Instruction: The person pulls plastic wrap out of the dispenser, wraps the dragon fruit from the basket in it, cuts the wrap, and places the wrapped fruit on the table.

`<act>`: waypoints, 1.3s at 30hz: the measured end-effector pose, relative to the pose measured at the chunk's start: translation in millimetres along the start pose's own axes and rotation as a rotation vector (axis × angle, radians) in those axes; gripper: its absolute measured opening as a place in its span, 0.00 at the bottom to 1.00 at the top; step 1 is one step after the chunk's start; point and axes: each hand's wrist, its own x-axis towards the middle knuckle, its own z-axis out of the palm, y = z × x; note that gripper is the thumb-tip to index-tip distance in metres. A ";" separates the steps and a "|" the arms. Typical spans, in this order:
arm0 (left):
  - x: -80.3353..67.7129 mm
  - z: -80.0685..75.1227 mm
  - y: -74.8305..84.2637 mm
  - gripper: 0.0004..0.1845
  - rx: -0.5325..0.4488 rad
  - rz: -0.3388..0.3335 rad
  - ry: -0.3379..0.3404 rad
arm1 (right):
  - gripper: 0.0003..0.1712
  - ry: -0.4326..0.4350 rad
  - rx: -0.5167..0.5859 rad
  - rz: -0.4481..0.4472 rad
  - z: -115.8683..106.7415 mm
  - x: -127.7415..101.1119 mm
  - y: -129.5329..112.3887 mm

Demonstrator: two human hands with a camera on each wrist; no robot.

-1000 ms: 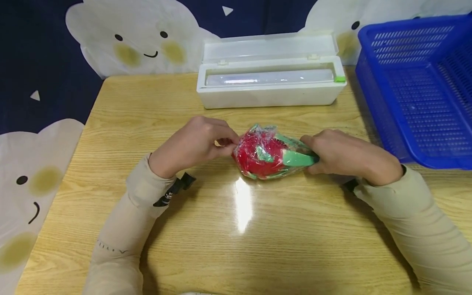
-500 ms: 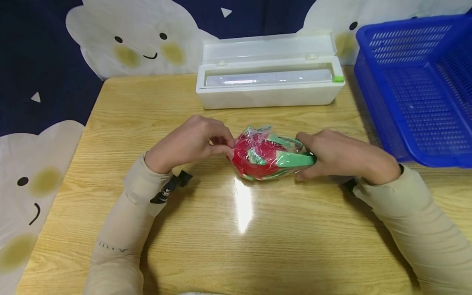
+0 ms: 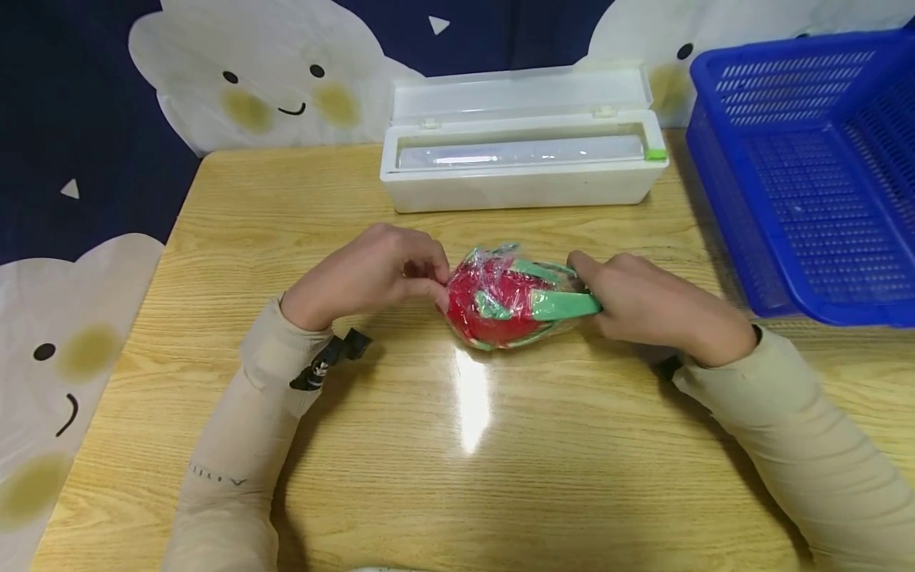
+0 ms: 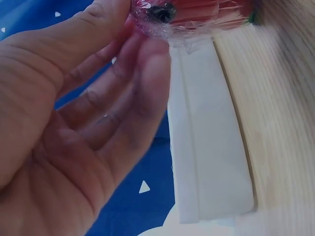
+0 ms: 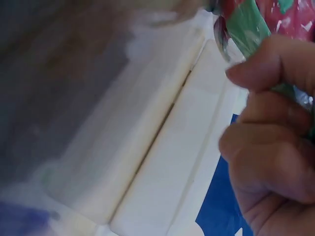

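Observation:
A red toy fruit with green leaves (image 3: 511, 300), wrapped in clear film, lies on the wooden table (image 3: 400, 477) between my hands. My left hand (image 3: 372, 274) pinches the film at the fruit's left end; in the left wrist view the fingertips (image 4: 147, 54) press the wrapped red end (image 4: 187, 12). My right hand (image 3: 654, 306) grips the green leafy end, and the right wrist view shows its curled fingers (image 5: 268, 123) round the film-covered green leaf (image 5: 246, 24).
A white cling-film dispenser box (image 3: 522, 163) with its lid open stands at the table's far edge. A blue plastic basket (image 3: 808, 167) sits at the right. A dark cloth with white cloud faces (image 3: 93, 119) surrounds the table.
Both hands and the wrapped fruit have shifted slightly left, and the right hand has turned the leafy end a little. The grip of each hand is unchanged.

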 end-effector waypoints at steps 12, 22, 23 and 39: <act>2.6 -4.6 -5.0 0.14 0.068 -0.056 0.024 | 0.20 0.042 -0.033 -0.053 3.4 0.2 -0.7; 0.6 -6.3 1.7 0.13 0.074 -0.018 0.074 | 0.21 0.044 -0.060 -0.091 0.1 -1.3 -2.9; 0.3 -5.8 1.8 0.12 0.076 -0.007 0.073 | 0.21 0.041 -0.060 -0.091 0.3 -1.5 -3.1; -1.1 1.4 7.8 0.16 0.057 0.009 0.015 | 0.32 -0.066 -0.057 0.039 -7.1 -7.4 4.5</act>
